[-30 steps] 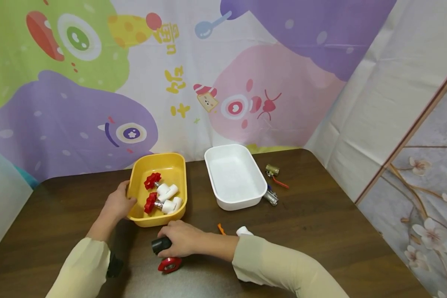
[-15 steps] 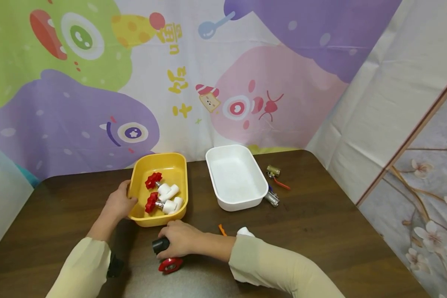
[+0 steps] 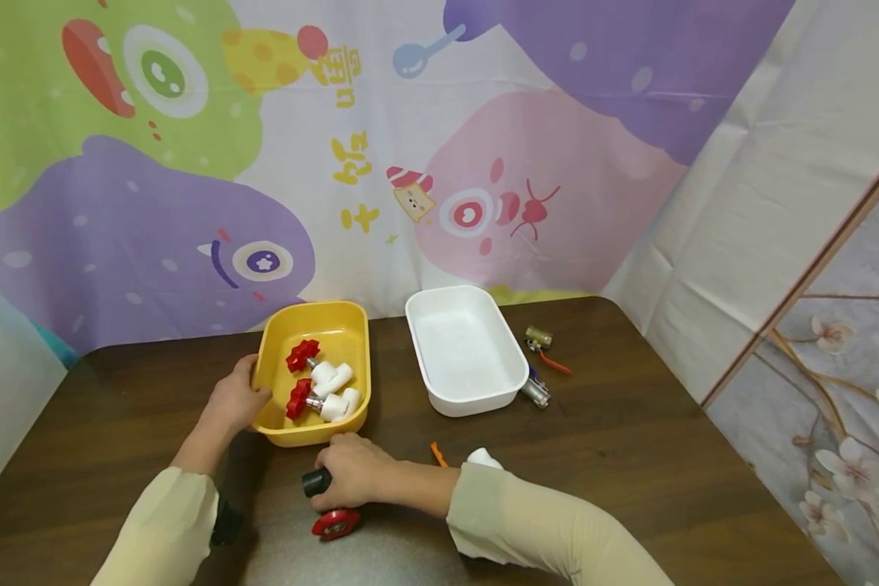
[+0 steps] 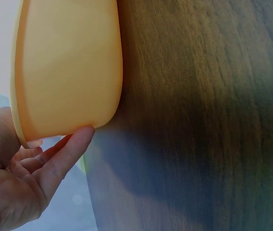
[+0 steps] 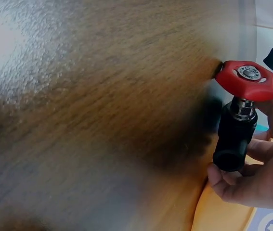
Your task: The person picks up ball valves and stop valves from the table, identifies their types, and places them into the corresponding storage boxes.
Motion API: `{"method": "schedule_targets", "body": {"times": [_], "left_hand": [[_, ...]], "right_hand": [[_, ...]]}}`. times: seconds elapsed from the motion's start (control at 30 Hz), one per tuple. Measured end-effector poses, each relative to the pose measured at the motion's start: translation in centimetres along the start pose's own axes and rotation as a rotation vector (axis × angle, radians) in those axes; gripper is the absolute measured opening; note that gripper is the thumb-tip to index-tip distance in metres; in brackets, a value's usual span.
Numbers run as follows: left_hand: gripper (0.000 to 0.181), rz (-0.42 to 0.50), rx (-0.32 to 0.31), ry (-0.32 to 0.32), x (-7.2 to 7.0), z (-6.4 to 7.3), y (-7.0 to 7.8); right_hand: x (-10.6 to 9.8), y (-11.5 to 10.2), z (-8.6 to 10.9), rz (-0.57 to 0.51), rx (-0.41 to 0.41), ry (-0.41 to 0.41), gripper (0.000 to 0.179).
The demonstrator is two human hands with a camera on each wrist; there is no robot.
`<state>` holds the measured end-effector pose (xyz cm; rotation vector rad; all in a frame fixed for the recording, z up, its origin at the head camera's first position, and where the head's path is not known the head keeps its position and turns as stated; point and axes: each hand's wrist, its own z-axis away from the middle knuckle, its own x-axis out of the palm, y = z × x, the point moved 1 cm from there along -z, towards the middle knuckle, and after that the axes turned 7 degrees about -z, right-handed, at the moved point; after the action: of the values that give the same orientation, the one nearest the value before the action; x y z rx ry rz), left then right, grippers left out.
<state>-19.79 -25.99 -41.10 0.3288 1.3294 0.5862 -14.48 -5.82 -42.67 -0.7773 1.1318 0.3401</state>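
My left hand (image 3: 238, 396) grips the near left side of a yellow plastic tray (image 3: 355, 342). In the left wrist view the fingers (image 4: 61, 161) lie along the tray's outer wall. Two white stop valves (image 3: 322, 374) with red handwheels lie inside the tray. Just in front of it, my right hand (image 3: 357, 472) holds a black stop valve (image 5: 232, 134) by its body. The valve's red handwheel (image 5: 247, 81) points toward the near edge of the table, and one dark pipe end sticks out past the fingers.
Right of the yellow tray stands a white tray (image 3: 460, 346). Beside it lie a brass ball valve (image 3: 538, 338) with a red lever and a silver valve (image 3: 535, 392). An orange piece (image 3: 438, 454) and a white fitting (image 3: 483, 458) show behind my right forearm. A patterned cloth (image 3: 366, 163) hangs behind the table.
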Motion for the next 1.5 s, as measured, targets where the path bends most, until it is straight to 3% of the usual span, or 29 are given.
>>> {"method": "schedule_targets", "body": {"times": [0.37,1.1,1.5], "left_hand": [[0.068,0.01,0.001,-0.008,-0.3,-0.2,0.0],[0.067,0.01,-0.005,-0.011,0.0,-0.2,-0.4],[0.069,0.02,-0.021,-0.03,0.0,-0.3,-0.3]], "right_hand": [[-0.6,0.4,0.0,-0.069,-0.027,0.026,0.034],[-0.7,1.3,0.5,-0.217,-0.02,-0.086,0.037],[-2.0,1.9,1.0,-0.319,0.006,-0.028,0.04]]}}
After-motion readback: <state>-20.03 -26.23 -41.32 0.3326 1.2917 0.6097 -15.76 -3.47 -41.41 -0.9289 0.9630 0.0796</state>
